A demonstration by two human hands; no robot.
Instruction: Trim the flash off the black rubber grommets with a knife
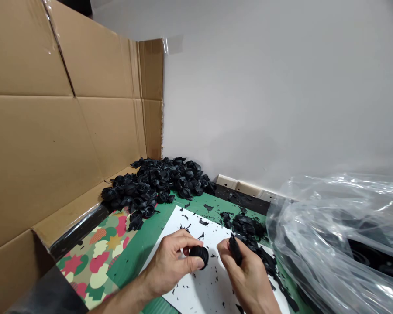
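Trimming looks to be the step in hand: the left hand pinches a ribbed black part over the white sheet, near the bench's front edge. The right hand grips a dark blade, tip up and away. The part's axis seems to run toward the blade. Next calls for careful blade contact.

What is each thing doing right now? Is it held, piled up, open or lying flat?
left hand: closed around a black ribbed part
black ribbed part: held above the white sheet
right hand: gripping a thin black tool
thin black tool: held, tip pointing up
white sheet: lying flat, sprinkled with black scraps
pile of black parts: heaped by the cardboard
cardboard wall: standing upright
clear plastic bag: open, crumpled
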